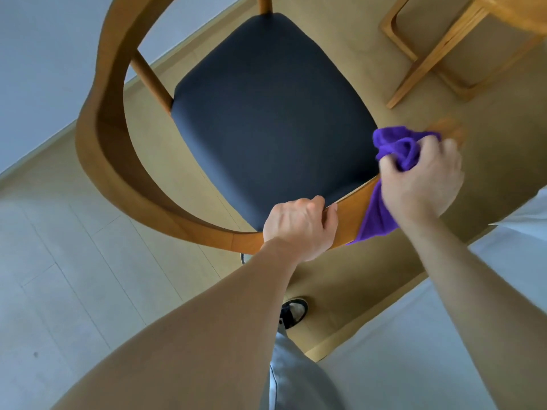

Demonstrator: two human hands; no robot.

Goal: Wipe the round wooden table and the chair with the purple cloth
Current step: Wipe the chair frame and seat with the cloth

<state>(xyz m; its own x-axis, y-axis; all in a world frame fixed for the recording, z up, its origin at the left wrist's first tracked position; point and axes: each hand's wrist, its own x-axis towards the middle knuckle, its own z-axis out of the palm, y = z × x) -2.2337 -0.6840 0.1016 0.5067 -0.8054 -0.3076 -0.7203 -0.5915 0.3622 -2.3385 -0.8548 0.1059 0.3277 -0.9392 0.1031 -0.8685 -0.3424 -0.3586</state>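
Observation:
A wooden chair with a curved back rail and a dark padded seat fills the middle of the view, seen from above. My left hand grips the near part of the curved rail. Just to its right, my right hand is closed on the purple cloth, which is bunched above the fingers and draped over the rail. The rail's end shows blurred beyond my right hand. An edge of the round wooden table and its base sit at the top right.
The chair stands on a tan rug laid over pale floor tiles. A pale wall rises at the left. My shoe and trouser leg are below the chair.

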